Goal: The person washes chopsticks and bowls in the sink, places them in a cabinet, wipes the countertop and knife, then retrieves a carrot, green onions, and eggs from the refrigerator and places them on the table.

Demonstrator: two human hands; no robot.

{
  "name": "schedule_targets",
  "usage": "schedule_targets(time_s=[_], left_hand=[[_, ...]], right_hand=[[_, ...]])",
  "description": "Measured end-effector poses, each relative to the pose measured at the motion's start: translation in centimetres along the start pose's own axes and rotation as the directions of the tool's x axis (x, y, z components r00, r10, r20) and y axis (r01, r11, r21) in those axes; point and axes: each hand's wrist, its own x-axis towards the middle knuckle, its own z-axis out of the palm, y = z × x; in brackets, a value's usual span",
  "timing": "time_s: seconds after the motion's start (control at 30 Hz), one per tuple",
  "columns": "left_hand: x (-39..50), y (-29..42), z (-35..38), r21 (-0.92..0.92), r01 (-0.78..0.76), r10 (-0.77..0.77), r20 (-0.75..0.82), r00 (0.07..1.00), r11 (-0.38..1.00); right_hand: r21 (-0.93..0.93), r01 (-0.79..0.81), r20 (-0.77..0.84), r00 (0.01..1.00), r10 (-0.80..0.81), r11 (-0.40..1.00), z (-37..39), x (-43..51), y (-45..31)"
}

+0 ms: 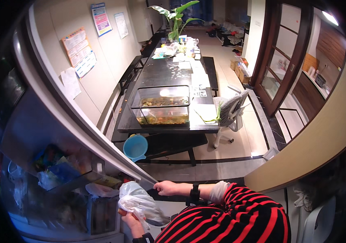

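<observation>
My left hand (pixel 132 224) is closed on a white plastic bag (pixel 136 199) and a reddish-brown item (pixel 122 212), mostly covered by the bag and my fingers. Dark contents show faintly through the bag's lower right side. Ahead and to the right, my right hand (pixel 166 188) has its fingers curled at the lower end of a pale door frame (pixel 78 120). Whether the fingers grip the frame or only rest on it, I cannot tell. A black strap (pixel 194 192) circles the right wrist.
Beyond the frame stands a long black table (pixel 157 79) with a glass fish tank (pixel 162 106). A blue bucket (pixel 135 148) is by a black bench (pixel 173 144). A grey office chair (pixel 235 106) stands on the right. Bags and a box (pixel 103 215) crowd the left.
</observation>
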Motion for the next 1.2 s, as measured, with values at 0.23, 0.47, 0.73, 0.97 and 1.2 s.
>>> schedule_targets(time_s=[0.23,0.47,0.73,0.97,1.2], left_hand=[[-0.1,2.4,0.8,-0.013,-0.018,0.018,-0.042,0.999,1.0],[-4.1,5.4,3.3,-0.1,-0.025,0.041,0.159,0.986,0.995],[-4.7,6.0,3.6,-0.084,-0.058,0.066,0.103,0.992,0.995],[-5.8,6.5,4.0,-0.06,0.027,-0.022,0.072,0.997,0.998],[-6.0,6.5,5.1,-0.102,0.003,-0.008,-0.049,0.999,0.995]], right_hand=[[0.051,0.048,-0.021,0.999,-0.047,0.998,1.8,-0.4,1.4],[0.161,0.142,-0.088,0.988,-0.129,0.977,1.1,-0.4,-0.5],[0.254,0.201,-0.034,0.979,-0.199,0.946,1.2,-0.2,-2.5],[0.32,0.196,0.005,0.978,-0.209,0.927,1.2,-0.3,-2.9],[0.347,0.202,0.049,0.971,-0.233,0.916,0.6,-1.1,-4.6]])
